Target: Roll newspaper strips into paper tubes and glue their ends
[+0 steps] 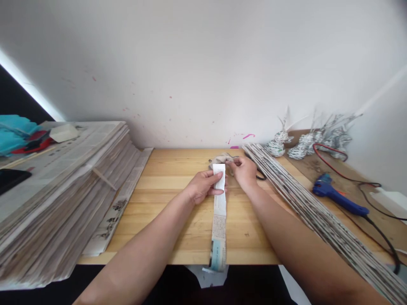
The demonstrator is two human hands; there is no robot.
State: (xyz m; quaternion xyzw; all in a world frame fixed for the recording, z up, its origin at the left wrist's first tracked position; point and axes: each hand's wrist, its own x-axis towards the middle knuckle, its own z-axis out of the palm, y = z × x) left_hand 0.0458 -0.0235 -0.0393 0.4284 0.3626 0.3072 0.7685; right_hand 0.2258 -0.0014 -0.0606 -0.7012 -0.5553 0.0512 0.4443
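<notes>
My left hand (205, 185) is closed on a long, narrow newspaper strip (218, 226), with the thumb lying across its upper part. From there the strip runs down towards me, and its lower end hangs over the table's front edge. Just right of the strip's top, my right hand (244, 169) is closed in a pinch. Its fingertips are at a crumpled beige thing (221, 159) whose kind I cannot make out. A black loop (262, 174), perhaps a handle, shows behind the right hand.
A tall newspaper stack (95, 178) fills the left side of the wooden table (178, 212). Along the right lies a bundle of thin paper rods (292, 197). Beyond it are a blue glue gun (340, 199) with its cable and several woven paper figures (276, 144). A white wall stands behind.
</notes>
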